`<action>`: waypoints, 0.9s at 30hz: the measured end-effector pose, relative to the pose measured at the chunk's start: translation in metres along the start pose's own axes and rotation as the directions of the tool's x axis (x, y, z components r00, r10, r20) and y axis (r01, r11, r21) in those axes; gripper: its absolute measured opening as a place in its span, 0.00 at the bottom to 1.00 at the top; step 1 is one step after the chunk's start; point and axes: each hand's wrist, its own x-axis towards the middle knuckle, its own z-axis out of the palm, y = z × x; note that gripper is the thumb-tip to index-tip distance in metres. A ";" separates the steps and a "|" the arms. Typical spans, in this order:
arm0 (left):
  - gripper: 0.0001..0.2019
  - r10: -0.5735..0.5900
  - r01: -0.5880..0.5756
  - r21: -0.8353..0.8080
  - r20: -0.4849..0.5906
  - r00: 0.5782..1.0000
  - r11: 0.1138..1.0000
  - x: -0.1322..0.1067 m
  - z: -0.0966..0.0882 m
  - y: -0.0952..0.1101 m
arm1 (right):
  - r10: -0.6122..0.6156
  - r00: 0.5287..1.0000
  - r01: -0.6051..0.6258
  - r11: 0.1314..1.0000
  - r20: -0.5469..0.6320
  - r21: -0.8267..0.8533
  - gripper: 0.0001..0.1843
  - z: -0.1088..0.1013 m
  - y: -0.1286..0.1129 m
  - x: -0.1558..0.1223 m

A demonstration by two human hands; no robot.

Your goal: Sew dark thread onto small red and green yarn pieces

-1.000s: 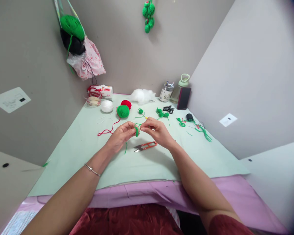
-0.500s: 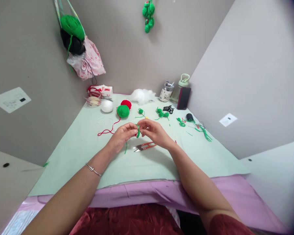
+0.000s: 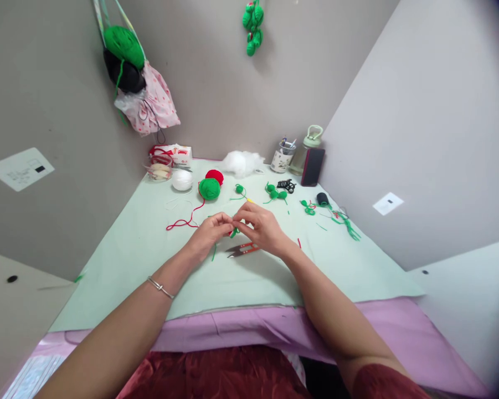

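Observation:
Over the middle of the table, my left hand (image 3: pixel 211 234) pinches a small green-and-red crocheted piece (image 3: pixel 234 233), most of it hidden by fingers. My right hand (image 3: pixel 262 226) meets it from the right, thumb and forefinger pressed together at the top of the same piece. Whether a strand or needle sits between those right fingertips is too small to tell. Just below the hands lie thread snips (image 3: pixel 241 250) with orange handles, partly covered by the right hand. A short green yarn end (image 3: pixel 214 252) is near the left fingers.
Behind the hands are a green yarn ball (image 3: pixel 209 189), a red yarn ball (image 3: pixel 214 177), a white ball (image 3: pixel 182 180) and white stuffing (image 3: pixel 242 163). Small green crocheted pieces (image 3: pixel 276 192), a black thread spool (image 3: pixel 322 199), a phone (image 3: pixel 313 167) and a bottle (image 3: pixel 301 155) stand rightward.
My right hand has shifted slightly left and down, its fingertips closing against the left ones. The crocheted piece has tilted and is more covered now.

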 end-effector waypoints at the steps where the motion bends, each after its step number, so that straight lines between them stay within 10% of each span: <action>1: 0.06 0.001 0.000 -0.011 0.009 1.000 1.000 0.000 0.000 0.000 | 0.006 1.000 -0.005 1.000 -0.030 0.028 0.09 0.001 -0.002 0.000; 18: 0.08 -0.020 0.021 0.013 -0.032 0.999 1.000 0.002 0.000 -0.011 | 0.145 0.932 -0.053 0.961 -0.331 0.272 0.09 0.002 -0.019 0.006; 23: 0.11 -0.061 0.066 -0.067 0.078 0.995 0.996 0.001 0.000 -0.007 | 0.325 0.926 -0.361 0.616 0.191 0.701 0.16 -0.006 -0.008 0.006; 27: 0.11 -0.064 0.070 -0.052 0.110 0.992 0.996 -0.002 -0.002 0.002 | 0.465 0.885 -0.236 0.487 -0.022 0.841 0.19 -0.028 0.010 0.009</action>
